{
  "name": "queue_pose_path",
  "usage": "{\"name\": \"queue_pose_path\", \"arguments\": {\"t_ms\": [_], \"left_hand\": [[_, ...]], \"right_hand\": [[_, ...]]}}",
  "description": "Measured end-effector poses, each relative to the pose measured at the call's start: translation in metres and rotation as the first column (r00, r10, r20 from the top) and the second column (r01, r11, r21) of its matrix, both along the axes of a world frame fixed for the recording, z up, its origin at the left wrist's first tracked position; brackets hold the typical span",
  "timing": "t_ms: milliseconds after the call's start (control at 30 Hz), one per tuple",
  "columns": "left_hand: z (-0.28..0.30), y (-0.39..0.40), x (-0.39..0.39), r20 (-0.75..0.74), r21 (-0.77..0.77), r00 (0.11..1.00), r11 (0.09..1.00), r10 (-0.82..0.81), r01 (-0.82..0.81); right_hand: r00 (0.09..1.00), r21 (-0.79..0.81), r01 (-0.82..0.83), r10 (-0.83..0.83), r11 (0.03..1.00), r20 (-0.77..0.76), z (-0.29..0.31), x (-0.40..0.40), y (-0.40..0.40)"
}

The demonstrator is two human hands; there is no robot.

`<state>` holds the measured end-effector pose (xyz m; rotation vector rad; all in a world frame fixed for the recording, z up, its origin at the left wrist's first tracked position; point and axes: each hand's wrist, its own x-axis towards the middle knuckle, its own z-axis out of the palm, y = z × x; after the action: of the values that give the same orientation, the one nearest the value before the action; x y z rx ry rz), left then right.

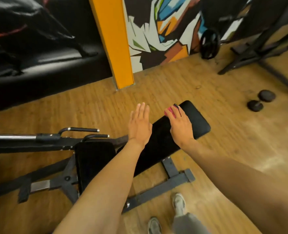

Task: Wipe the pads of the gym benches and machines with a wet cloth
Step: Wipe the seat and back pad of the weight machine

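Nearest, bottom edge: two grey-white shoes [167,215] of the person on the wooden floor [224,149], below grey trouser legs. Just beyond: dark grey steel bench frame [158,188], its cross-foot lying on the floor. Near left: black seat pad [92,162] on the same frame, with a chrome bar [11,137] and two black-gripped handles [84,130] just to its left and farther. Centre: long black bench pad [197,122], running from near left to far right. Left hand [140,125]: fingers straight and together, palm down, holding nothing, over the left edge of the bench pad; whether it touches the pad cannot be told. Right hand [179,125]: palm down on the bench pad towards its far end, fingers laid over a pink cloth [169,112] and pressing it on the pad; only the cloth's far left part shows past the fingertips. The two hands are near each other, apart. Right, farther: black dumbbell [260,100] on the floor, well apart from the bench. Far: orange pillar [116,48]; painted wall mural [163,31]; black weight plate [209,43] standing at the wall; black rack legs [258,53] far right; black upholstered equipment [38,56] far left, blurred. No containers in view
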<state>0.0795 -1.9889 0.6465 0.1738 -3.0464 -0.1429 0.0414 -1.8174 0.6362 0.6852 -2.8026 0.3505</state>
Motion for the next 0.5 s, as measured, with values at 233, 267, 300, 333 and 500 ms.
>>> {"name": "queue_pose_path", "arguments": {"t_ms": [233, 267, 300, 333, 500], "left_hand": [[0.063, 0.103, -0.084, -0.137, -0.114, 0.957, 0.964, -0.255, 0.241], [0.07, 0.123, -0.097, -0.147, -0.131, 0.945, 0.953, -0.292, 0.274], [0.074, 0.142, -0.109, -0.16, -0.141, 0.932, 0.942, -0.325, 0.304], [0.079, 0.163, -0.122, -0.17, -0.14, 0.92, 0.933, -0.353, 0.332], [0.085, 0.282, -0.189, -0.179, -0.135, 0.851, 0.869, -0.493, 0.476]], "right_hand": [[0.967, 0.065, 0.248, -0.243, 0.967, -0.078, 0.066, -0.033, 0.125], [0.958, 0.053, 0.275, -0.27, 0.96, -0.093, 0.072, -0.041, 0.144], [0.95, 0.05, 0.3, -0.293, 0.953, -0.109, 0.077, -0.048, 0.164], [0.942, 0.049, 0.321, -0.313, 0.946, -0.116, 0.082, -0.056, 0.184], [0.899, 0.048, 0.433, -0.428, 0.9, -0.096, 0.089, -0.104, 0.293]]}}
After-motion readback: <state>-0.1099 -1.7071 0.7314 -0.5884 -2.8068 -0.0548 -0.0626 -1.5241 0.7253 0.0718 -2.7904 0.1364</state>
